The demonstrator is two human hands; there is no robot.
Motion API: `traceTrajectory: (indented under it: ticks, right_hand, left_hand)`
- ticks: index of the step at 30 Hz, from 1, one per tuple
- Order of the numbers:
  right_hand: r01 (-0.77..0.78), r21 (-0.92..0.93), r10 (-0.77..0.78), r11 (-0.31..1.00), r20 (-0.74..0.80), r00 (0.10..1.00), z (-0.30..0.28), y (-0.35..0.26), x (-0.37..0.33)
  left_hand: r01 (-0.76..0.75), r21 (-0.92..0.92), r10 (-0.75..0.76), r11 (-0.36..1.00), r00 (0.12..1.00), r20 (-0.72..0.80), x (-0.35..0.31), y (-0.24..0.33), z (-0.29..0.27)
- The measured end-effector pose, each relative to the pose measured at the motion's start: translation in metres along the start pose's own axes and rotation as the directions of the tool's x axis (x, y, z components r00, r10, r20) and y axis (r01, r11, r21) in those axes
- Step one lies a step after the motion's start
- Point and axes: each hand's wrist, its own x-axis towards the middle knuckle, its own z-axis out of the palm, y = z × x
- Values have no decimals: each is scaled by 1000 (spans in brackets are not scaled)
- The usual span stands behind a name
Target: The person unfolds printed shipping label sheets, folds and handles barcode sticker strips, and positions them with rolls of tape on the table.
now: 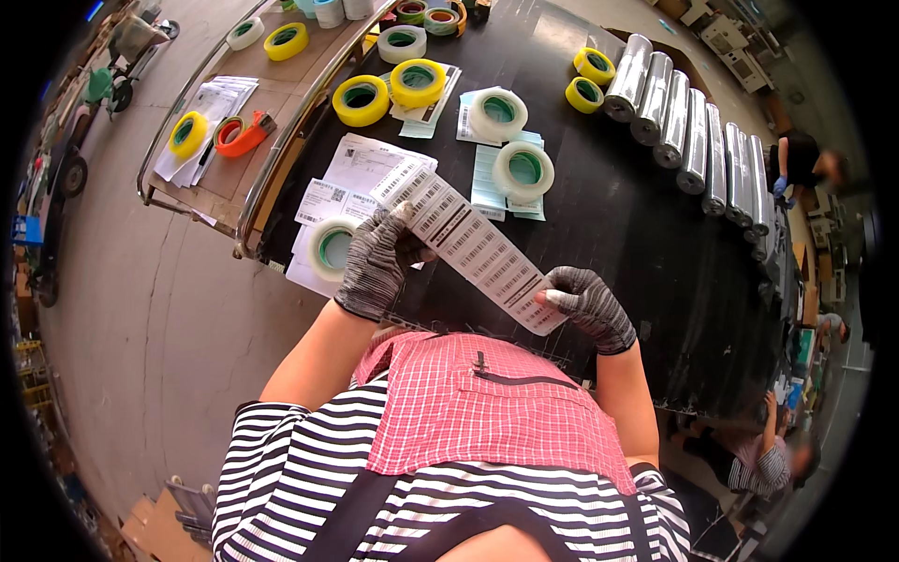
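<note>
Label strip: held (pixel 468 245) in both gloved hands over the near edge of the black bench (pixel 623 229), printed face turned up.
Left hand: fingers (pixel 377 262) closed to a pinch on the strip, near its far end; the lower fingers are curled inward.
Right hand: fingers (pixel 595 309) drawn together on the near end, thumb on the printed face; how much is gripped behind cannot be told.
Strip creasing: could be caused by the hands being brought closer, since the middle is unsupported.
Strip tearing: could be caused by an uneven pull between the two pinches.
Strip slipping: could be caused by the right pinch, set close to the edge, being loosened.
White roll: could be knocked by the left hand, as the roll (pixel 316 251) lies just beside it on papers (pixel 367 161).
Strip direction: far end pointed up and left, toward the papers; near end pointed down and right.
Strip's long axis: laid diagonally across the body, almost straight.
</note>
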Motion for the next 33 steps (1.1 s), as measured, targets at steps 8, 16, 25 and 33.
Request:
traceTrajectory:
  ticks: [8,16,25,33]
  right_hand:
    - [-53,-111,53,992,-3,999,-20,12,-2]
    - [-41,-67,43,997,31,999,-33,17,-9]
    - [11,-53,-9,999,47,999,-36,22,-9]
    - [-71,-240,83,968,39,996,-52,69,4]
  left_hand:
    - [25,-56,-27,998,998,-48,6,-14,-17]
    - [-3,-182,-33,983,980,-195,19,-11,-33]
    - [8,-290,-47,957,991,-127,24,-19,-47]
    - [64,-178,-60,982,998,23,4,-30,-28]
